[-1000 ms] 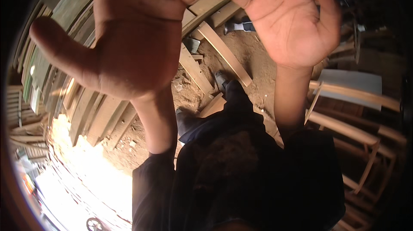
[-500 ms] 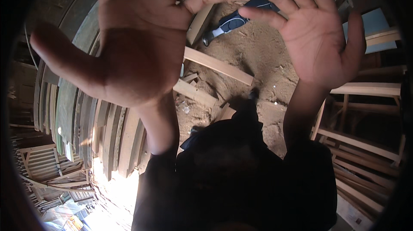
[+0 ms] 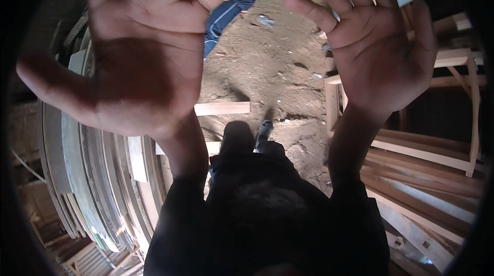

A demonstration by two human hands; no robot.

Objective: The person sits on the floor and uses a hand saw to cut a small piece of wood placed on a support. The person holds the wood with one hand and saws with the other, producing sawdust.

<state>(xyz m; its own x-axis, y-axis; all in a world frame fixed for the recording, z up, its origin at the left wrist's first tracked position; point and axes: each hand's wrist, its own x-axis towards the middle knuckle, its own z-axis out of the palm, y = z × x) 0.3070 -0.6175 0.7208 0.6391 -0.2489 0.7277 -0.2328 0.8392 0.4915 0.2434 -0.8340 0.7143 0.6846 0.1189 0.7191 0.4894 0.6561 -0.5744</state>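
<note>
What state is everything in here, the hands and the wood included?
Left hand: open, fingers spread, palm empty.
Right hand: open, fingers spread, palm empty.
Pale plank: lying on the dirt ground.
Boards at left: massed together.
Wooden frame at right: joined, partly hidden.
Blue trousers: partly hidden.

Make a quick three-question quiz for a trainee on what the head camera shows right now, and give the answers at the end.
1. True or false: the right hand is closed in a fist.
2. What colour is the clothing with pale piping near the top of the picture? A) red B) blue C) yellow
3. Fill in the blank: in the picture, the pale plank on the dirt ground appears nearest the wrist of the ____ hand.

Key
1. False: it is open, palm showing and fingers spread.
2. B.
3. Left: the left hand is also open.
</note>
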